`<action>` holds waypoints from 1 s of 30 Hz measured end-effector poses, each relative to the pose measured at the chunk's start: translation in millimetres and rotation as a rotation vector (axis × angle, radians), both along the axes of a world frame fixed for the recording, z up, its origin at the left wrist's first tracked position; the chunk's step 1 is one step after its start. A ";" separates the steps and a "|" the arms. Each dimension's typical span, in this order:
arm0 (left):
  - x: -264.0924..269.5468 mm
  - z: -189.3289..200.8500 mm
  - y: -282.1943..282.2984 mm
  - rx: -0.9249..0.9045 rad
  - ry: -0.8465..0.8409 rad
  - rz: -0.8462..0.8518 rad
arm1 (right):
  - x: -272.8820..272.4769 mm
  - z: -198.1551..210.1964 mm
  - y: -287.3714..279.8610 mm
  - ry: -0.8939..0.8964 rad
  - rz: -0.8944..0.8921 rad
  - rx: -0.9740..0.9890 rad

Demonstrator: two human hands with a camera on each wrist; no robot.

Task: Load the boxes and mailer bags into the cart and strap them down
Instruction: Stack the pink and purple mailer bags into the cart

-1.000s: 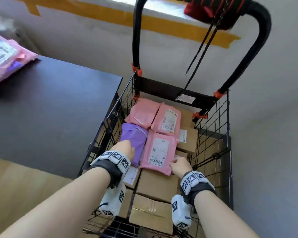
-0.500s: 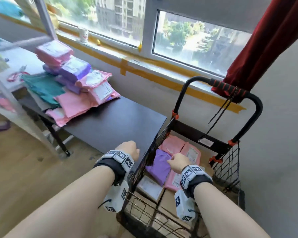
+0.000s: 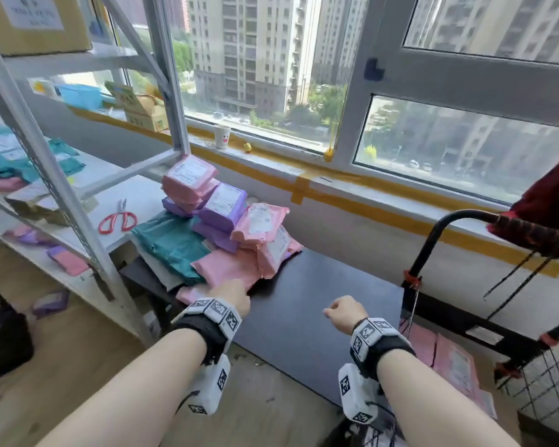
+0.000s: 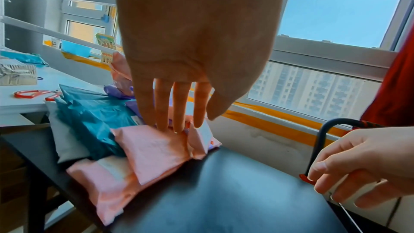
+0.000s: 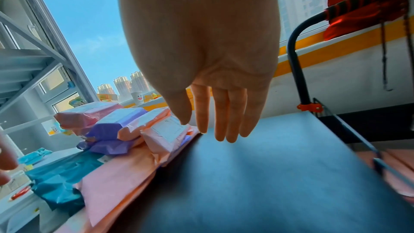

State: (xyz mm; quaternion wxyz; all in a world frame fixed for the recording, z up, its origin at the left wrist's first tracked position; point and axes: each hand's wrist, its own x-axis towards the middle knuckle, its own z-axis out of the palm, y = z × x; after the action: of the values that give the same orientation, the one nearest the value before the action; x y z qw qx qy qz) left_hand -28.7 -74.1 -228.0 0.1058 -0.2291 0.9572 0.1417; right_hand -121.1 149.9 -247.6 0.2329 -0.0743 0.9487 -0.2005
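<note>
A heap of pink, purple and teal mailer bags (image 3: pixel 221 221) lies at the far left end of the dark table (image 3: pixel 320 285). My left hand (image 3: pixel 229 296) reaches its near edge; its straight fingertips (image 4: pixel 177 128) touch a flat pink mailer (image 4: pixel 154 150) without holding it. My right hand (image 3: pixel 341 312) hovers empty over the bare table, fingers relaxed (image 5: pixel 224 137). The wire cart (image 3: pixel 549 391) stands right of the table, with pink mailers (image 3: pixel 452 362) inside. Black strap cords (image 3: pixel 513 272) hang from its handle (image 3: pixel 439 227).
A metal shelf upright (image 3: pixel 62 188) stands left of the table, with red scissors (image 3: pixel 117 217) on the white shelf board. A paper cup (image 3: pixel 222 136) sits on the window sill. A red curtain (image 3: pixel 555 195) drapes over the cart handle.
Both hands have come out of the cart and moved left over the table. The view has swung from the cart to the mailer heap, and my left hand has reached it.
</note>
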 end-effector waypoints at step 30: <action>-197.5 -58.5 -166.2 0.730 0.110 0.385 | -218.3 -50.8 -221.8 -0.217 -0.512 -0.814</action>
State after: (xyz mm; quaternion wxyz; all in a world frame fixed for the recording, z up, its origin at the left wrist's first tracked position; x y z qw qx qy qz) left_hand -226.2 -240.3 -286.5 0.1002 -0.3436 0.7880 0.5008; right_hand -339.4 -72.0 -298.4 0.2256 0.0975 0.7516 -0.6121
